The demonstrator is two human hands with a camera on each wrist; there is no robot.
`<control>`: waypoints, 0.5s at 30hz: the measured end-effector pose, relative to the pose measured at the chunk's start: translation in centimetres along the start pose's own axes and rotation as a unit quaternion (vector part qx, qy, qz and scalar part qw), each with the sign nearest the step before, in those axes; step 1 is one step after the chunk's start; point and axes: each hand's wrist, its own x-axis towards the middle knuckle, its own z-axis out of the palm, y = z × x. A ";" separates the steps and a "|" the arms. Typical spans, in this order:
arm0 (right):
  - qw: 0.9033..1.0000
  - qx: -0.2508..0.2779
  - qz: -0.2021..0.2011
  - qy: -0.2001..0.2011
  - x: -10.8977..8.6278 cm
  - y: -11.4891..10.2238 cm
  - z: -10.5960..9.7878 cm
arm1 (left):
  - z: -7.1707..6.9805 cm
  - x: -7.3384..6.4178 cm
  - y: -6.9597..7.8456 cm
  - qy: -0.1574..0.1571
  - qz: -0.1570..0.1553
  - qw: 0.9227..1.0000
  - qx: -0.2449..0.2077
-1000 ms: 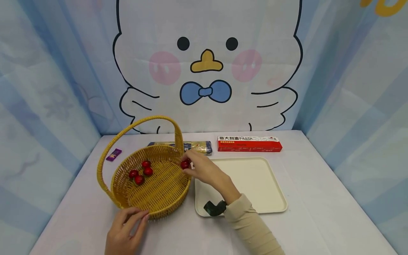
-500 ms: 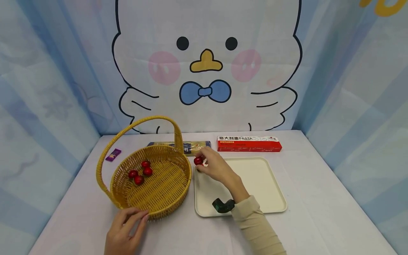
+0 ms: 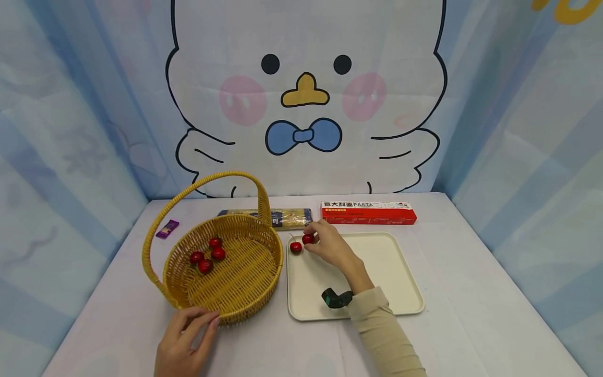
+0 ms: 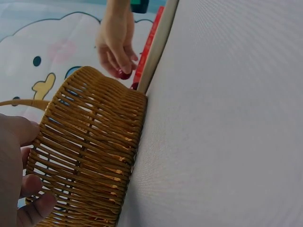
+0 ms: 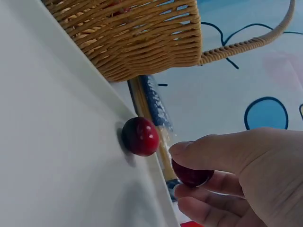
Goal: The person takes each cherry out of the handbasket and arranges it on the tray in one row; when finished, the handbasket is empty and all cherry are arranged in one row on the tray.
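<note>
Shifted rightward, the right hand pinches a cherry; the left hand holds the basket.

Cherries glossy deep red. Basket golden-yellow, ribbed weave. Tray plain cream. Pasta box red, white band lettered black. Long packet navy and gold; small wrapper purple. Sleeve beige. Worktop white. Backdrop, to my eye, pale blue and white, its cartoon outlined black.

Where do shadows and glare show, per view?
Head: small glints on the cherries in the basket; right wrist: glare on the cherry on the tray, soft shadow beside it; left wrist: faint shadow on the tablecloth beside the basket.
</note>
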 end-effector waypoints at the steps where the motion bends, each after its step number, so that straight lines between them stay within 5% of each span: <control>1: 1.000 -0.001 0.003 0.001 0.1 0.2 0.1 | 0.0 0.0 0.0 -0.001 -0.001 1.000 0.001; 15: 0.999 -0.011 0.044 -0.027 0.4 1.4 1.2 | -0.2 -0.1 0.1 -0.018 -0.016 1.000 0.006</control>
